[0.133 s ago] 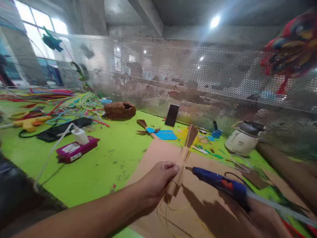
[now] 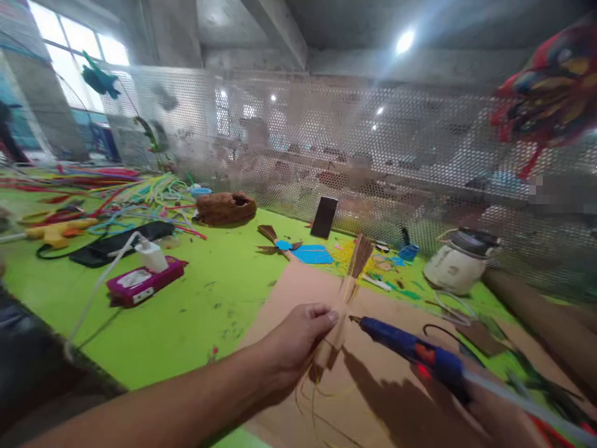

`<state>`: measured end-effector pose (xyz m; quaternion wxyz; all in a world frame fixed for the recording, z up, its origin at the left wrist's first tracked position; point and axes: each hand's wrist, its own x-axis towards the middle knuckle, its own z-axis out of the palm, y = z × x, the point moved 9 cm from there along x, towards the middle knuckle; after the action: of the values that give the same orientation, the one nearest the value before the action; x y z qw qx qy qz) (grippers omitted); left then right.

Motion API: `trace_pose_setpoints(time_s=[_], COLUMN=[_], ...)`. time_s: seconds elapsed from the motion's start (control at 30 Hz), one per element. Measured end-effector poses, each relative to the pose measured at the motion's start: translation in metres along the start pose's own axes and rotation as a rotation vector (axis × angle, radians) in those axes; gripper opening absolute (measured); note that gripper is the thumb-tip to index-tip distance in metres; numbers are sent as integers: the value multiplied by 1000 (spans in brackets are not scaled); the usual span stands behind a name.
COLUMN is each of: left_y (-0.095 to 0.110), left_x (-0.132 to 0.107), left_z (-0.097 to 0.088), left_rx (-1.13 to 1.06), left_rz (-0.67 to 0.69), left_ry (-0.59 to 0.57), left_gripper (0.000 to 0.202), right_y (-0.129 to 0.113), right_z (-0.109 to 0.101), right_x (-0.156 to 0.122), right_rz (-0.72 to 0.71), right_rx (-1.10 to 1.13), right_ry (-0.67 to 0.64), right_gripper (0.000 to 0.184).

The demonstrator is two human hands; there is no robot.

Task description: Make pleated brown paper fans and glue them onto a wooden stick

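Note:
My left hand (image 2: 298,339) pinches, between thumb and fingers, a long brown strip-like piece (image 2: 359,258) with a flared, pleated upper end and thin yellow strands trailing from its lower end. It stands tilted over a brown board or sheet (image 2: 298,292). My right hand (image 2: 494,404), partly blurred at the lower right, is wrapped round a blue glue gun (image 2: 410,345) with a clear glue stick in its back. The gun's nozzle points left and is close to the piece, just right of my left thumb; whether it touches cannot be made out.
On the green table (image 2: 205,323) are a purple power strip (image 2: 147,283), a brown pouch-like object (image 2: 226,208), an upright phone (image 2: 324,218), blue cut pieces (image 2: 312,254), yellow scraps (image 2: 342,255) and a white pot (image 2: 459,261). A perforated screen (image 2: 289,137) stands behind.
A red glow now shows below the glue gun's trigger. Both hands and the brown piece stay practically in place.

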<state>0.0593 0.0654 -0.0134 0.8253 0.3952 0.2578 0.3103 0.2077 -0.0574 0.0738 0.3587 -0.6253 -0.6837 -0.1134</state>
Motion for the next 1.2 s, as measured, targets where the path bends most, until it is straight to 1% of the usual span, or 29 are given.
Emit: trace_pose_setpoints(time_s=[0.13,0.2,0.3,0.47,0.67,0.8,1.0,1.1,1.2], left_y=[1,3,3,-1,0,1,2,3,8], left_x=[-1,-1,0,2,1,0,-1,-1,-2], left_z=[0,1,-1,-5,-1,0,0,2,3], left_rx=[-27,-39,-25,22,29,10,15,-16,-66], left_rz=[-9,0,14,6,11,9,14,9,18], left_ry=[4,-1,3,12,-21,-33,-43,-48,-47], left_gripper=[9,10,10,12,16,16,16,15,14], right_y=[-12,-18,-23,-19,2,12,14,14,22], right_z=[14,16,13,15,9,12,17,16,16], right_x=[15,18,21,18,4,1,1,-2,-2], right_rz=[-44,-44,-46,-46,17,47,110,148,187], right_rx=[98,131,140,148,14,9,44,70,101], right_ry=[-177,-226,-217,-205,-48,-73,-143,-151,-135], right_gripper=[22,23,26,23,28,25,23,26,24])
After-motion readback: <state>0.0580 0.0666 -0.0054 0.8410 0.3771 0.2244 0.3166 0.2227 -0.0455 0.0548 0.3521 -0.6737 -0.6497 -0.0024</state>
